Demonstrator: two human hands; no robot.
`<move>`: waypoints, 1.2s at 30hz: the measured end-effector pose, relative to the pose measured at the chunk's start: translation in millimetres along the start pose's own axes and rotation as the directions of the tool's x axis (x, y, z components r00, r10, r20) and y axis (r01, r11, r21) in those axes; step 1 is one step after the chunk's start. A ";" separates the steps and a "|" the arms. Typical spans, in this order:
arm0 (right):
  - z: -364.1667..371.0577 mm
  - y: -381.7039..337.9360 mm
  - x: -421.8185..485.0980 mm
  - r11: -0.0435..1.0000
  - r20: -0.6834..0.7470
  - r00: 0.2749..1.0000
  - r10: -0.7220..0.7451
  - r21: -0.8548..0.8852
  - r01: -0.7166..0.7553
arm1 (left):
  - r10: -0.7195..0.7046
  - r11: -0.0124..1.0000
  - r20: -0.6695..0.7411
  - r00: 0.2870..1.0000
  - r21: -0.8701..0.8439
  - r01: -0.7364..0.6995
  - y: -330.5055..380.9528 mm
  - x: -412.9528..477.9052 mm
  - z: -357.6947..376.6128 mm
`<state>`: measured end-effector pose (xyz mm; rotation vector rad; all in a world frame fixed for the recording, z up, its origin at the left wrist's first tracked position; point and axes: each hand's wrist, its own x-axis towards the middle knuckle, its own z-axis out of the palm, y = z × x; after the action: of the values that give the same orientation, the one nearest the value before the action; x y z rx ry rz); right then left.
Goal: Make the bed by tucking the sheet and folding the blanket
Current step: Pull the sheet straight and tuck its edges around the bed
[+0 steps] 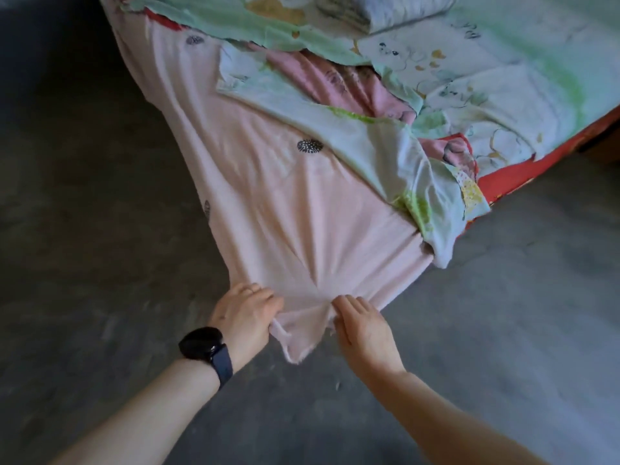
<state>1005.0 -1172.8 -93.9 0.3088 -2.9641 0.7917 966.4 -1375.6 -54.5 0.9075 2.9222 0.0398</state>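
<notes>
Bottom centre, the left hand [245,317] grips the corner of the pink sheet [268,196], right hand [364,327] just beside it pressing straight fingers onto the gathered cloth, while the green blanket [469,88] lies rumpled upper right.

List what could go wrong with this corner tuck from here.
The pink sheet bunches into creases between the left hand, which grips it, and the right hand, so the tuck may end lumpy. The green blanket droops over the edge onto the sheet and might get trapped underneath.
</notes>
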 end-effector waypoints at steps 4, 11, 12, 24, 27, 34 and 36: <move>18.0 -12.7 -3.2 0.994 -0.029 0.993 0.113 0.004 -0.112 | 0.089 0.994 0.076 0.993 -0.066 -0.084 2.6 -6.0 14.7; 30.5 -8.5 -9.5 0.986 0.471 0.870 0.146 -0.141 -0.089 | -0.062 0.998 0.735 0.675 0.026 0.063 2.9 0.5 51.3; 21.5 -10.4 1.4 0.981 0.515 0.841 0.165 -0.172 -0.087 | -0.103 0.993 0.759 0.642 0.037 0.115 -0.9 4.8 54.2; -20.6 73.1 160.8 0.987 -0.024 0.987 0.156 -0.024 -0.157 | -0.268 0.953 0.143 0.953 -0.104 0.284 -51.4 142.4 11.7; -10.7 107.9 186.1 0.974 0.103 0.983 0.155 -0.185 -0.134 | -0.192 0.981 0.265 0.945 0.018 0.194 -68.9 169.5 21.7; 3.0 128.5 128.9 0.564 0.489 0.478 -0.729 0.034 0.825 | -0.795 0.455 0.477 0.375 0.059 0.889 -95.5 171.6 31.8; -16.6 140.5 151.4 0.661 0.347 0.609 -0.713 0.045 0.749 | -0.794 0.534 0.379 0.476 0.058 0.844 -85.3 199.2 8.5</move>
<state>827.9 -1072.2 -131.8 1.6752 -2.6794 0.4819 755.5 -1333.1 -81.1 -0.5559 2.6064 0.0074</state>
